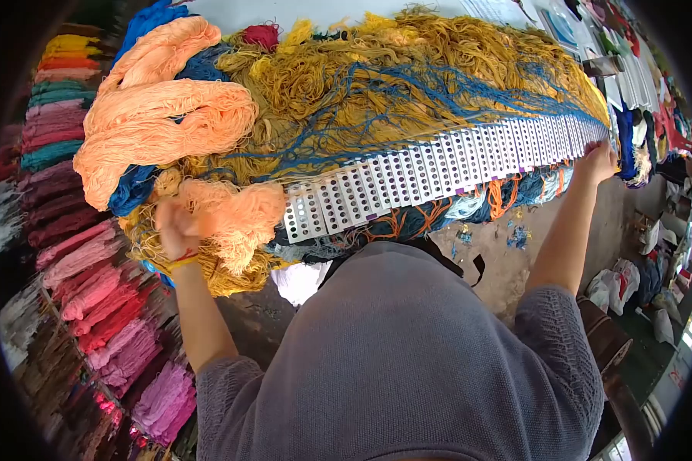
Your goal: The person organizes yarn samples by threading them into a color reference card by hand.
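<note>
My left hand (175, 229) is at the left edge of a loose bundle of peach yarn (242, 215), its fingers partly smeared by motion; I cannot tell whether they grip the yarn. A long row of white cards with punched holes (438, 165) stretches from that bundle to the right, with yarn strands along its upper edge. At the far right end of the row, my right hand (597, 163) is closed on the last cards. Larger peach skeins (169, 115) lie above my left hand, over blue yarn (134, 190).
Mustard-yellow yarn (407, 46) is heaped behind the cards, with blue strands (438, 88) across it. Dark, orange and pale blue yarn (469, 203) hangs below them. Coloured skeins (92, 296) fill a rack on the left. Plastic bags (613, 286) lie on the right floor.
</note>
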